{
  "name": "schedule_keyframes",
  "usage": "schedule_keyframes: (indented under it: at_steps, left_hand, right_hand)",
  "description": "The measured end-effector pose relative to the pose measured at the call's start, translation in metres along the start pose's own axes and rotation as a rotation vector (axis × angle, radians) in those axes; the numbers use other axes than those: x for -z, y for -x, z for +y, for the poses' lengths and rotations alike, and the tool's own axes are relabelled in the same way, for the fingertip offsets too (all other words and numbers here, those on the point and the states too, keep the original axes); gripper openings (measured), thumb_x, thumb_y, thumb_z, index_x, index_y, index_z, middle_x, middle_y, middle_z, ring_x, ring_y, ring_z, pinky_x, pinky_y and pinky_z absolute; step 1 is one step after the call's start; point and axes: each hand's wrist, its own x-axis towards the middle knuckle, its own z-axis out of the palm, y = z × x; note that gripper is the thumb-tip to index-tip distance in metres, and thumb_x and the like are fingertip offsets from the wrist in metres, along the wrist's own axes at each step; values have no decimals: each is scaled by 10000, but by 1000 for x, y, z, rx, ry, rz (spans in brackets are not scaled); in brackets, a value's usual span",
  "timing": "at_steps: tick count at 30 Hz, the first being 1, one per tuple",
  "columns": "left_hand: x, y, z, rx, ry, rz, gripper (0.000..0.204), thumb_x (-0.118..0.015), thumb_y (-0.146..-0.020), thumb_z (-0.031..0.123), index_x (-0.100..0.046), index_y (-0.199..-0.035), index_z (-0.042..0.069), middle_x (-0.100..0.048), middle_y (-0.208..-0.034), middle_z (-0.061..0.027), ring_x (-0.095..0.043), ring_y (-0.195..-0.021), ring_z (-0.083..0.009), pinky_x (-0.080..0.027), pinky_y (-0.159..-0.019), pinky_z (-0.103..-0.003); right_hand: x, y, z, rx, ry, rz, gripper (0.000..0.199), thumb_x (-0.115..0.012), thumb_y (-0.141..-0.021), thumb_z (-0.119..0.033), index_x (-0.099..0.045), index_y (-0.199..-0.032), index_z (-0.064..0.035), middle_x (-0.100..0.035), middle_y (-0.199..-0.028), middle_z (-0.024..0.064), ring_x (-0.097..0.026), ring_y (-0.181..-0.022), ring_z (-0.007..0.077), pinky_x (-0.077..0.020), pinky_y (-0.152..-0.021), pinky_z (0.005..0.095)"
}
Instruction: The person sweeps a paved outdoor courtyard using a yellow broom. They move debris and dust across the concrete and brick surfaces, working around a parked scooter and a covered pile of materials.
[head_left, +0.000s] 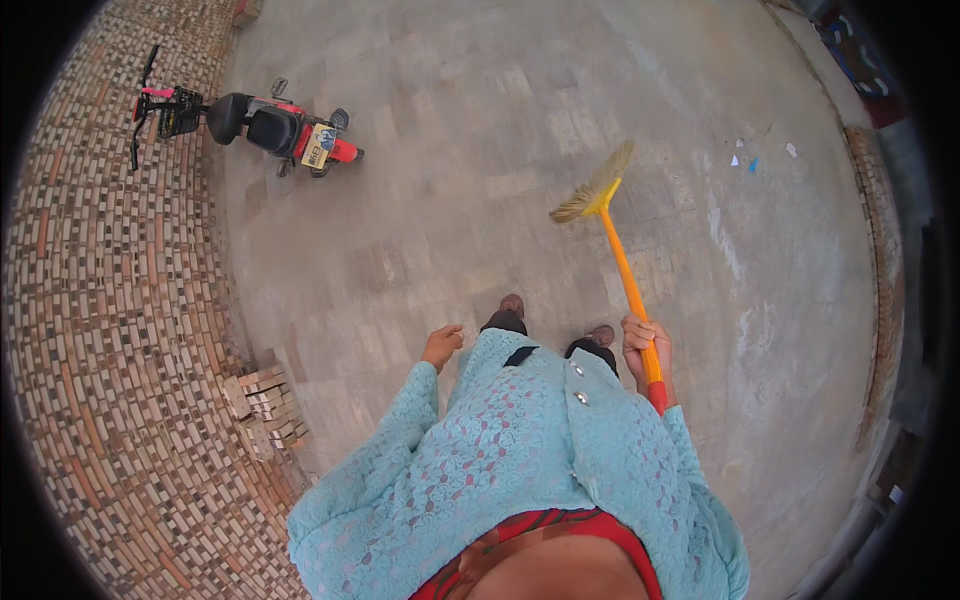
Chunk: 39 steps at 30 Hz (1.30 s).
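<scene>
My right hand is wrapped round the handle of a broom, near its red end. The handle is orange, and a yellow collar joins it to a fanned head of pale bristles that points away from me over the paving. My left hand hangs beside my body with its fingers curled in, and nothing shows in it. Both hands come out of light blue lace sleeves.
A red and black electric scooter stands at the far left beside a brick wall. Bricks are stacked at the wall's foot. White paper scraps and a blue scrap lie on the paving at the right. A low brick edge runs along the right side.
</scene>
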Motion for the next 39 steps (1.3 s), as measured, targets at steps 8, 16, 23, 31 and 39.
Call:
schedule_keyframes:
  at_steps: [8, 16, 23, 31, 39]
  left_hand:
    - [36, 65, -71, 187, -75, 74, 336, -533, -725, 152, -530, -1048, 59, -567, -756, -11, -527, -627, -107, -353, -494, -251]
    - [31, 57, -53, 218, -56, 46, 356, -523, -746, 207, -517, -1077, 79, -573, -791, -3, -542, -689, -118, -375, -565, -277]
    - [-19, 10, 47, 169, -220, -17, 387, -518, -745, 216, -501, -1105, 74, -571, -865, -21, -541, -768, -133, -382, -640, -286]
    - [-64, -21, 93, 44, -284, -128, 392, -524, -730, 187, -507, -1094, 44, -577, -865, -52, -539, -758, -145, -394, -631, -277]
    - [-80, -5, 112, 22, -392, -46, 360, -535, -713, 128, -532, -1048, -4, -586, -898, -93, -547, -727, -166, -431, -672, -266]
  right_hand:
    - [3, -144, -24, -177, 16, 55, 78, -415, -720, 20, -365, -777, 3, -389, -564, 8, -428, -438, 83, -410, -409, 180]
    - [8, -101, -106, -34, -455, 106, 59, -401, -740, 5, -349, -767, 12, -395, -629, 47, -429, -416, 100, -406, -373, 196]
    - [74, 49, -164, 200, -529, 152, 175, -402, -712, 18, -319, -863, 53, -387, -687, 74, -448, -448, 103, -410, -380, 185]
    - [114, 163, -190, 422, -518, 201, 147, -400, -709, 32, -334, -838, 56, -384, -658, 71, -447, -466, 108, -410, -395, 188]
    - [114, 151, -182, 468, -651, -89, 108, -424, -723, 1, -372, -810, 39, -405, -651, 66, -483, -557, 145, -459, -484, 260]
